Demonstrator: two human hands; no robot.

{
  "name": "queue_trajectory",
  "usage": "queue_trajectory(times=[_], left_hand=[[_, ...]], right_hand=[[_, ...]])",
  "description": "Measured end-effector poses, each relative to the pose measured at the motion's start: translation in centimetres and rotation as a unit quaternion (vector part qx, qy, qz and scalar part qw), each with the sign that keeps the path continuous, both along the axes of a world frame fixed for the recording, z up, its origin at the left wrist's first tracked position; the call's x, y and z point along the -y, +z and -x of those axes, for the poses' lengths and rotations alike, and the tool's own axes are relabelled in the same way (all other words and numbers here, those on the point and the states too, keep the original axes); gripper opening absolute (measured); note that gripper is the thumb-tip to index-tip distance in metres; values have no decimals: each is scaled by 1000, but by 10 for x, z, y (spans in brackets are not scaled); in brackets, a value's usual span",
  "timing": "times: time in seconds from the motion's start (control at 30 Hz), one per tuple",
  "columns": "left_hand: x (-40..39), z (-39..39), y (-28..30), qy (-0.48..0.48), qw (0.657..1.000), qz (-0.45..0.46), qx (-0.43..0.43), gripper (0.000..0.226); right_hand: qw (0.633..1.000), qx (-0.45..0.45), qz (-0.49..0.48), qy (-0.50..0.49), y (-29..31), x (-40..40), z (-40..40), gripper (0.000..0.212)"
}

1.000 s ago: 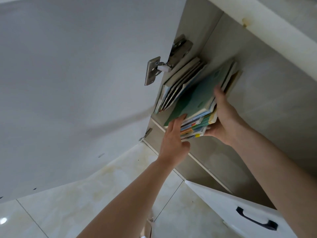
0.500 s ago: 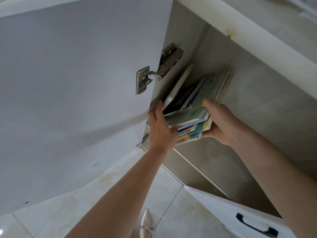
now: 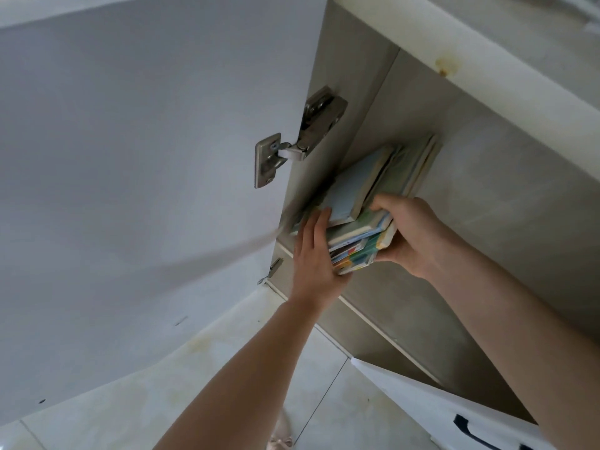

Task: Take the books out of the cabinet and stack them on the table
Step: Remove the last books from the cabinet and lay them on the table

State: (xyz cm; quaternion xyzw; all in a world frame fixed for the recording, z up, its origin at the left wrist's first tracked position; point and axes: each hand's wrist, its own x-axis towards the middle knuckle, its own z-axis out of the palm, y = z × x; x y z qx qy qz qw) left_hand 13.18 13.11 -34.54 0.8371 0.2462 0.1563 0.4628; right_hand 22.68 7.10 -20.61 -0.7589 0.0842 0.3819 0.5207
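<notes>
A stack of books [image 3: 360, 241] with green, blue and yellow edges lies flat on the cabinet shelf [image 3: 373, 323], just inside the opening. A pale blue book [image 3: 352, 190] leans on top of the stack. My left hand [image 3: 313, 251] presses flat against the stack's near-left side. My right hand [image 3: 412, 232] grips the stack's right side, thumb on top and fingers underneath. The far ends of the books are hidden in the dim cabinet interior.
The white cabinet door [image 3: 146, 190] stands open on the left, held by a metal hinge [image 3: 292, 141]. A second white door with a black handle [image 3: 467, 430] is open at lower right. Pale tiled floor [image 3: 146, 401] lies below.
The leaning books have dropped onto the flat stack. My left hand slid from the leaning books down against the stack's side, and my right hand tightened around the right edge.
</notes>
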Motion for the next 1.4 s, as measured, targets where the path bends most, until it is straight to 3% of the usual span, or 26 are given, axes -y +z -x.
queue_trajectory(times=[0.17,0.33,0.47,0.73,0.83,0.97,1.0,1.1,1.2,1.3,1.4], left_hand=[[2,3,-6,27,999,-26,33,78],[2,35,4,-6,1000,6,13,72],[0,72,0,-43,998,34,8,74],[-12,78,2,-75,996,55,9,76],[-15,78,-1,-59,995,83,13,68],[-30,76,-8,-39,991,123,22,56],[-32,76,-9,-41,990,136,19,59],[-35,78,-7,-37,985,168,13,62],[-34,79,-6,-42,984,172,11,61],[-38,80,-7,-51,984,168,13,63],[-43,83,-8,-67,985,160,10,63]], right_hand=[[999,9,-12,-42,-3,2,10,33],[998,-1,-30,-60,-1,8,35,15],[997,-56,-43,-22,-7,22,69,54],[998,-31,-52,19,-8,28,83,81],[994,-38,-99,-14,-9,36,81,74],[993,20,-108,-31,-20,67,57,21],[996,44,-81,-20,-27,72,46,29],[995,91,-14,39,-49,72,5,80],[973,157,55,161,-63,64,-38,125],[934,185,91,292,-70,58,-72,134],[914,149,128,354,-65,53,-78,113]])
